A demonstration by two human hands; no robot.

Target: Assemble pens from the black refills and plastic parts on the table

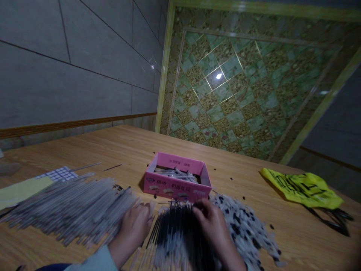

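My left hand (135,221), fingers curled closed, is between two heaps of thin sticks; what it holds is blurred. To its left lies a wide heap of clear, thin tubes (76,205), laid side by side. In the middle is a bundle of thin black sticks with pale lower ends (172,233). My right hand (211,220) is over the right edge of this bundle, thumb and fingers drawn together; I cannot make out anything in them. Right of that hand spreads a pile of small white and black pieces (239,226).
Beyond the hands stands an open pink box (177,189) with pale, slim pieces inside. A yellow bag with black print (303,188) lies at the right. A yellow sheet (28,190) and a blue checked cloth (58,174) lie at the left. Small black bits dot the wooden table (121,143).
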